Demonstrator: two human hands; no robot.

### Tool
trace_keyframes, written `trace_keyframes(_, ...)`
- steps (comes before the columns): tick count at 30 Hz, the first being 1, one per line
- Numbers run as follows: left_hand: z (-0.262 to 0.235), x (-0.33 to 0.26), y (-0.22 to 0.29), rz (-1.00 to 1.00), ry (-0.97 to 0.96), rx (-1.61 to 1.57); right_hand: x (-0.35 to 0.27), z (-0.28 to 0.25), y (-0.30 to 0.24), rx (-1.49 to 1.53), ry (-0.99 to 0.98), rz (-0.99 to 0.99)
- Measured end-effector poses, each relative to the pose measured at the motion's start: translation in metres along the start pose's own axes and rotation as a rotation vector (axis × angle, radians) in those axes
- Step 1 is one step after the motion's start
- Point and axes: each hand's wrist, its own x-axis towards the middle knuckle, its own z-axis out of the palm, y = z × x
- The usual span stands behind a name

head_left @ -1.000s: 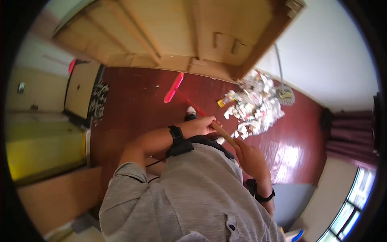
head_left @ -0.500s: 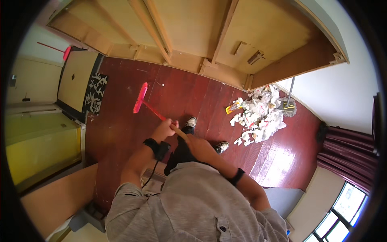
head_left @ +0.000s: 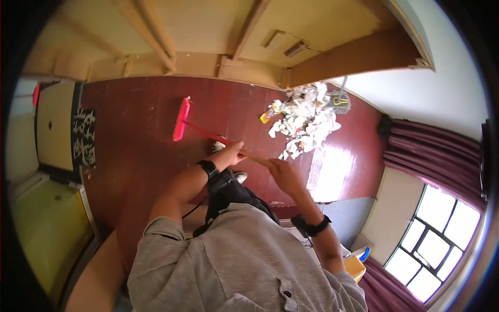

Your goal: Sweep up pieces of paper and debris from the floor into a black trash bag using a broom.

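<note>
A broom with a pink head [head_left: 182, 119] rests its bristles on the dark red floor ahead of me, slightly left. Its red shaft slants toward me and ends in a light wooden-looking handle [head_left: 255, 157]. My left hand [head_left: 234, 152] is closed round the handle, lower down. Nearer the handle's end, my right hand [head_left: 284, 174] grips it too, off to the right. A small white scrap [head_left: 188, 98] lies at the far end of the broom head. To the right is a heap of crumpled white paper and plastic litter [head_left: 310, 117], with a yellow packet [head_left: 270, 113] at its left edge.
A grey mop head [head_left: 340, 103] stands behind the heap against the wall. A wooden frame [head_left: 192, 67] spans the far side. Purple curtains [head_left: 431, 150] hang at right. A black mat with white characters [head_left: 84, 138] lies at far left. My shoe [head_left: 240, 177] shows below the hands.
My view has turned to the right. The broom head has shifted rightward over the floor, up to the white scrap. My right hand has swung out to the right, with the handle lying flatter across me.
</note>
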Motion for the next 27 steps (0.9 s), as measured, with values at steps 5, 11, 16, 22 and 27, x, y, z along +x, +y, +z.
trace_keyframes(5,0.141,-0.035,-0.037,-0.159,0.024,0.220,-0.037,-0.088,-0.043,-0.439,0.099,0.158)
trace_keyframes(11,0.182,0.010,-0.106,-0.343,-0.202,0.539,-0.086,-0.076,-0.015,-0.634,0.204,0.266)
trace_keyframes(16,0.187,-0.003,-0.165,-0.505,-0.237,0.631,-0.168,-0.099,0.007,-0.617,0.234,0.285)
trace_keyframes(22,0.162,-0.014,-0.205,-0.643,-0.047,0.729,-0.254,-0.090,0.050,-0.438,0.250,0.228)
trace_keyframes(27,0.168,-0.016,-0.246,-0.573,0.331,0.742,-0.282,-0.092,0.091,-0.467,0.280,0.067)
